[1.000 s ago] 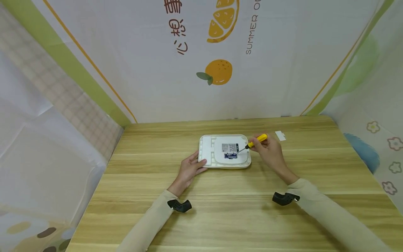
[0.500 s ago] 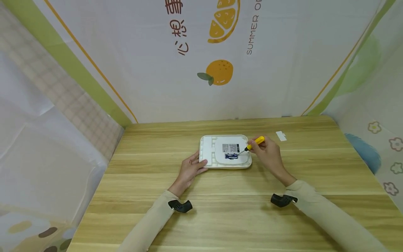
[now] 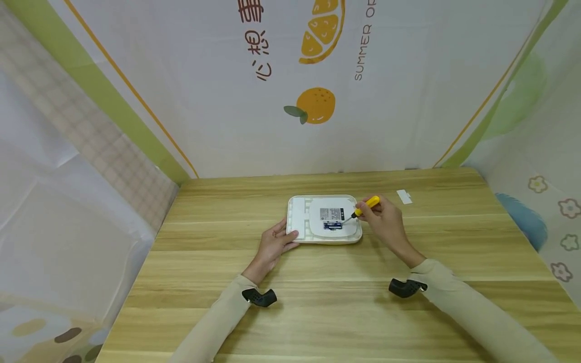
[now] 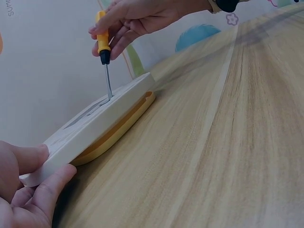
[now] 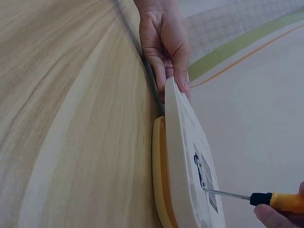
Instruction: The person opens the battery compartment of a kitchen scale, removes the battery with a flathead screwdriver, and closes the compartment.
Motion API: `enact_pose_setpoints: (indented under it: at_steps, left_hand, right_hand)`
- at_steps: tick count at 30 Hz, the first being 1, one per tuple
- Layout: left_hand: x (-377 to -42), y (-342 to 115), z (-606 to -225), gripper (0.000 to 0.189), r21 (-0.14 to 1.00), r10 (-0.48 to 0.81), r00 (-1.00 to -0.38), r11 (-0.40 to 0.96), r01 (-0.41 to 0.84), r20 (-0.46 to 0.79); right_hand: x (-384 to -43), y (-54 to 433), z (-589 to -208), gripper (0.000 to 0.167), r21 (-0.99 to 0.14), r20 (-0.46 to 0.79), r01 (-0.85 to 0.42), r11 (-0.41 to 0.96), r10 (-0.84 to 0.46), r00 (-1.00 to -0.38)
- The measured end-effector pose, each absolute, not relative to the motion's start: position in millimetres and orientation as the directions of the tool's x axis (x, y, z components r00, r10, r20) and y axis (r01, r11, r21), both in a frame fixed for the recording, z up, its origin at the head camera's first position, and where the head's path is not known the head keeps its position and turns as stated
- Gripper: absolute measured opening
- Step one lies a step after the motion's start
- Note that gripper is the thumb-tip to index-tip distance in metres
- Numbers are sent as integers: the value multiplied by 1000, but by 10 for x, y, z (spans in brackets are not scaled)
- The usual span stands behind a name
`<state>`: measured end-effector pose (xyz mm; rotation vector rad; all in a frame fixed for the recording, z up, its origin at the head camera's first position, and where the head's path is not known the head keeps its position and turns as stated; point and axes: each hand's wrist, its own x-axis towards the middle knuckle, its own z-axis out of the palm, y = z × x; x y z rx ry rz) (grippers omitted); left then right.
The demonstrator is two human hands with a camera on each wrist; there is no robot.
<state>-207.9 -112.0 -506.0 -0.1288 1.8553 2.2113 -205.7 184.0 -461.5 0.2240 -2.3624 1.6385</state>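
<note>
A flat white device, apparently an upturned kitchen scale [image 3: 298, 217], lies on the table with a yellow plate [image 4: 118, 130] beneath it. My left hand [image 3: 272, 244] grips its left end, thumb on top and fingers underneath. On its back are a grey label [image 3: 330, 214] and an open battery compartment with blue batteries [image 3: 333, 226] in it. My right hand [image 3: 386, 220] pinches a yellow-and-black screwdriver [image 3: 367, 205]. The screwdriver's tip reaches the right end of the compartment; whether it touches a battery or the compartment edge, I cannot tell.
A small white battery cover [image 3: 404, 196] lies on the wooden table [image 3: 336, 302] beyond my right hand. Behind the table hangs a white printed cloth [image 3: 386, 116]. Black wrist mounts [image 3: 259, 297] sit on both sleeves.
My right hand and the screwdriver handle have shifted slightly left and down, while the tip stays at the compartment. My left hand and the scale hold still.
</note>
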Motion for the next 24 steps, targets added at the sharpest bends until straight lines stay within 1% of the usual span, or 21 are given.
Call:
enact_pose_setpoints:
  at_steps: [4,7,14,17,20,24]
  left_hand:
    - [-2078,-1120,-5072,64,955,134,-964,-158,-251,-231]
    - [-2080,-1125,-5079,65,953,141,-962,-160,-256,-234]
    - [-2100,-1147,-5088,64,953,145,-961,-163,-256,-234]
    - [-2105,-1149,-5091,64,956,155,-962,-160,-247,-223]
    - [-2107,-1144,-5095,63,957,162,-963,-159,-243,-218]
    - [-2112,-1141,-5105,63,958,155,-964,-159,-239,-215]
  right_hand:
    - [-2064,1825,-4624,27,-898,296,-268,349,27,-955]
    - [-2055,1786,-4615,26,-879,321,-284,382,36,-946]
    - [-2027,1647,-4609,21,-766,453,-371,525,30,-891]
    - [-2000,1616,-4612,19,-729,486,-391,562,23,-873]
    - [-1988,1633,-4616,21,-742,471,-368,560,44,-881]
    - [-2014,1711,-4643,26,-828,370,-276,487,107,-923]
